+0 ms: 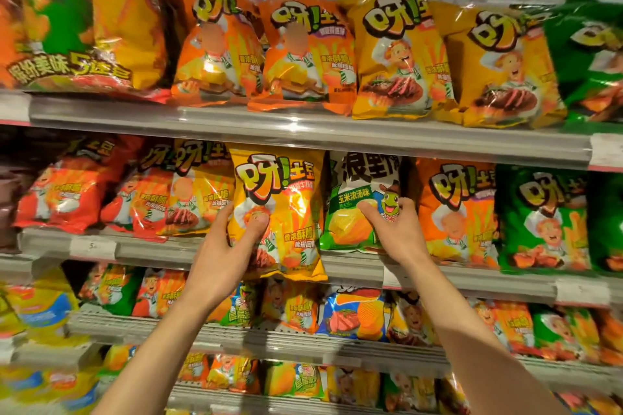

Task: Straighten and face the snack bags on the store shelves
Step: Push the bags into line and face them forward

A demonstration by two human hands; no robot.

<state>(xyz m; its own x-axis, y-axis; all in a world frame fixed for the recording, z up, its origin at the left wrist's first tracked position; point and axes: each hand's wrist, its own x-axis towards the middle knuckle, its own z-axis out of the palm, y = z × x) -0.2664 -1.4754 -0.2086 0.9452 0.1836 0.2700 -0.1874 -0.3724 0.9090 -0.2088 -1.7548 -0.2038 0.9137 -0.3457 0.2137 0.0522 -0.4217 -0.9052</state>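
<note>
My left hand grips a yellow snack bag by its left edge, thumb across the front. The bag stands forward of the middle shelf's rail, and its bottom hangs below the lip. My right hand holds a green-and-white snack bag just to the right, thumb on its front and fingers round its right side. That bag stands upright on the same shelf. Both arms reach up from the bottom of the view.
Orange bags and green bags stand to the right on the middle shelf, red ones to the left. The shelf above carries orange, yellow and green bags. Lower shelves hold several smaller bags. Price tags line the rails.
</note>
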